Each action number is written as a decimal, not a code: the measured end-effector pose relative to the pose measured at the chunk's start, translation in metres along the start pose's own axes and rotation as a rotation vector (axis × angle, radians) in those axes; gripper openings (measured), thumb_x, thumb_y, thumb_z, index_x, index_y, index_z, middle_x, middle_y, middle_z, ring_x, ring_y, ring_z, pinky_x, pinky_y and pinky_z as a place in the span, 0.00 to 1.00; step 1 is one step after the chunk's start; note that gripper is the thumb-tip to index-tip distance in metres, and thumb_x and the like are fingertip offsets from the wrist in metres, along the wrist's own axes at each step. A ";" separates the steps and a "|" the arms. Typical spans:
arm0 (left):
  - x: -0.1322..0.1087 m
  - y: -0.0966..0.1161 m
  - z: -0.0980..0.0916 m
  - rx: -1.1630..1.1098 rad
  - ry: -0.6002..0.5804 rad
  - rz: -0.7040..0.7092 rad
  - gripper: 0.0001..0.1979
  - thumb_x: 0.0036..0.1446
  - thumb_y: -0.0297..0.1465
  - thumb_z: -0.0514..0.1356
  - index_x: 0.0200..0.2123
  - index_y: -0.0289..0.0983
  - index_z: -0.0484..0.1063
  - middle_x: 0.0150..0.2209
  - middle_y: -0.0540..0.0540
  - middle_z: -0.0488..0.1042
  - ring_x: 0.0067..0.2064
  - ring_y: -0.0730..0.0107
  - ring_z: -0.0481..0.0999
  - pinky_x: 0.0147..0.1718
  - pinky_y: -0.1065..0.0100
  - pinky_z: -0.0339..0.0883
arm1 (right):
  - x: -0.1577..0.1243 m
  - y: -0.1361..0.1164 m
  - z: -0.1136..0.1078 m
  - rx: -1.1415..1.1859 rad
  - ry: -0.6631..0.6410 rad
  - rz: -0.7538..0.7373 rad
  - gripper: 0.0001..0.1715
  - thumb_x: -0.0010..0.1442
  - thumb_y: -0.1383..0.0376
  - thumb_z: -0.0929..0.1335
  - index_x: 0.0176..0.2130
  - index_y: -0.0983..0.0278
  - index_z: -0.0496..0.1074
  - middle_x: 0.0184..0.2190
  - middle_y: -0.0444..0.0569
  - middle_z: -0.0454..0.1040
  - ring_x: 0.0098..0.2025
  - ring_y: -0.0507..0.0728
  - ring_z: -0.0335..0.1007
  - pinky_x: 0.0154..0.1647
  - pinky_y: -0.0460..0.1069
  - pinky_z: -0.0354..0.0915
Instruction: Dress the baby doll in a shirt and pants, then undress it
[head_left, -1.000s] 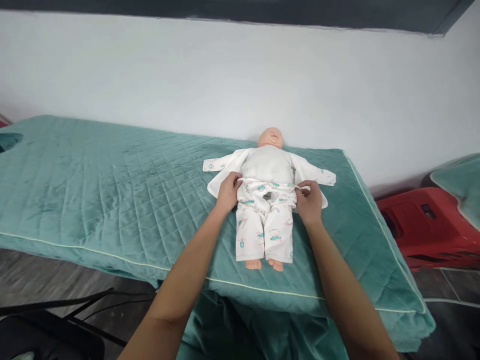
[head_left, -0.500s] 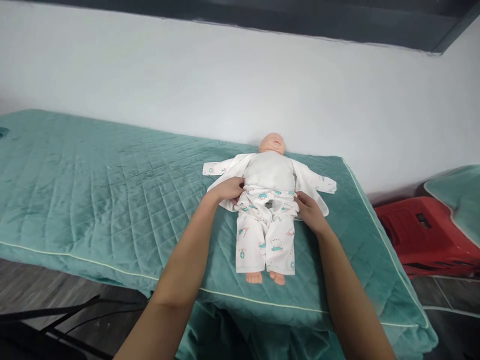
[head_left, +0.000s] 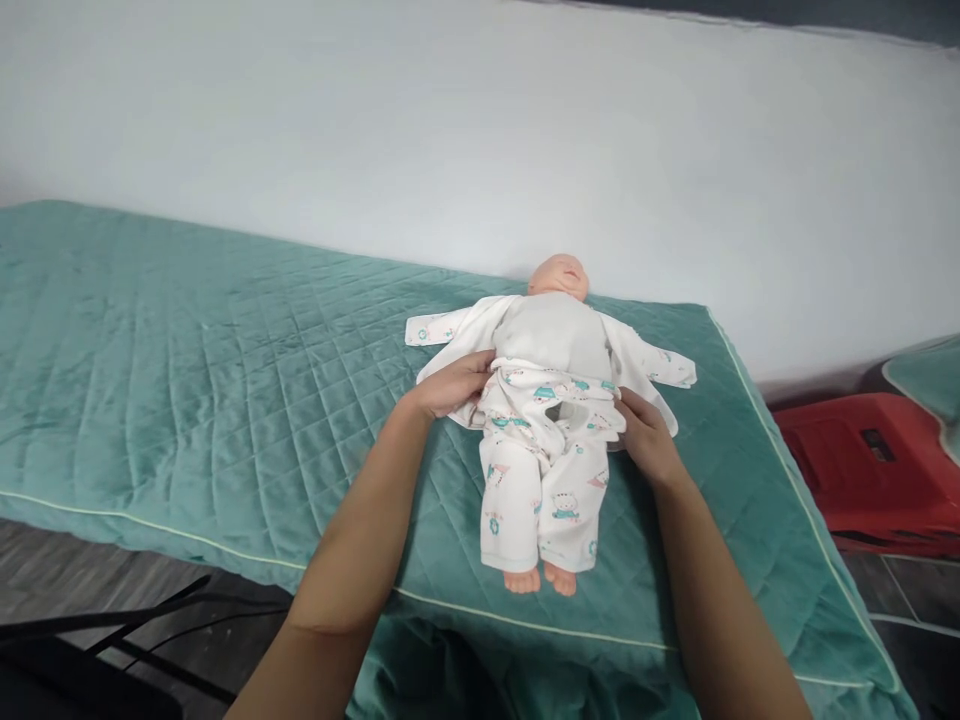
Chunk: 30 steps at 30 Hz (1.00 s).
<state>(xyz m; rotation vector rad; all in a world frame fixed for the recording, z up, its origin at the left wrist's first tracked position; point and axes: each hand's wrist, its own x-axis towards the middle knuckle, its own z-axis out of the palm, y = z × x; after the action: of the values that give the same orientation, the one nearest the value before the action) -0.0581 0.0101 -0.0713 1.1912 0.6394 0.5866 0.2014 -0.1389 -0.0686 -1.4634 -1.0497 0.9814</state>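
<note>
A baby doll (head_left: 559,278) lies on its back, head toward the wall and feet toward me. It wears an open white jacket (head_left: 480,325) with printed sleeves spread wide, over a pale torso. White printed pants (head_left: 512,500) cover its legs, and the bare toes stick out below the cuffs. My left hand (head_left: 457,385) is closed on the pants' waistband at the doll's left-of-view hip. On the opposite hip, my right hand (head_left: 646,432) pinches the other side of the waistband. The fingertips of both hands are partly hidden by cloth. A small opening shows at the crotch of the pants.
The doll rests on a green quilted bedspread (head_left: 225,400) with pale piping along its edge. A white wall (head_left: 375,140) rises behind. On the right stands a red plastic object (head_left: 862,470) beside green cloth. A black metal frame (head_left: 135,630) is at lower left.
The waistband sits slightly higher on the doll's belly and is stretched wider between my hands. My view has tilted a little, shifting the doll rightward in the picture.
</note>
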 end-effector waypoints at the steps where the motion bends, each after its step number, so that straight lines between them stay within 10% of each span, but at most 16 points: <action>1: 0.000 0.000 0.000 -0.016 0.008 -0.006 0.16 0.42 0.29 0.72 0.37 0.35 0.77 0.27 0.48 0.75 0.29 0.69 0.73 0.26 0.70 0.64 | 0.000 -0.001 0.001 0.004 0.056 -0.021 0.19 0.56 0.46 0.73 0.32 0.59 0.75 0.21 0.41 0.66 0.22 0.51 0.58 0.20 0.46 0.58; 6: 0.000 -0.002 -0.001 -0.012 0.022 -0.001 0.14 0.46 0.37 0.71 0.35 0.35 0.77 0.30 0.48 0.75 0.30 0.71 0.72 0.27 0.72 0.63 | 0.001 -0.001 0.002 0.016 0.147 -0.082 0.18 0.56 0.49 0.73 0.30 0.60 0.74 0.23 0.41 0.66 0.25 0.51 0.58 0.23 0.45 0.57; 20: -0.004 0.000 0.001 -0.034 -0.129 -0.016 0.22 0.39 0.22 0.70 0.42 0.36 0.78 0.32 0.46 0.79 0.33 0.67 0.77 0.33 0.69 0.71 | 0.009 0.007 -0.007 0.236 -0.201 -0.005 0.19 0.47 0.56 0.80 0.35 0.60 0.74 0.30 0.43 0.75 0.29 0.52 0.68 0.30 0.47 0.63; 30: -0.007 0.005 0.007 -0.199 0.034 0.011 0.24 0.40 0.20 0.68 0.45 0.36 0.79 0.24 0.51 0.76 0.24 0.73 0.72 0.26 0.71 0.67 | 0.005 0.007 -0.003 0.249 -0.221 -0.041 0.22 0.48 0.51 0.79 0.39 0.59 0.77 0.41 0.48 0.80 0.42 0.60 0.76 0.45 0.54 0.71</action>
<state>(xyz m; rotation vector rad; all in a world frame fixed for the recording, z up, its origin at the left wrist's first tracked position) -0.0587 0.0019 -0.0636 1.0011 0.5888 0.6654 0.2069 -0.1353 -0.0748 -1.1454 -1.0671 1.2186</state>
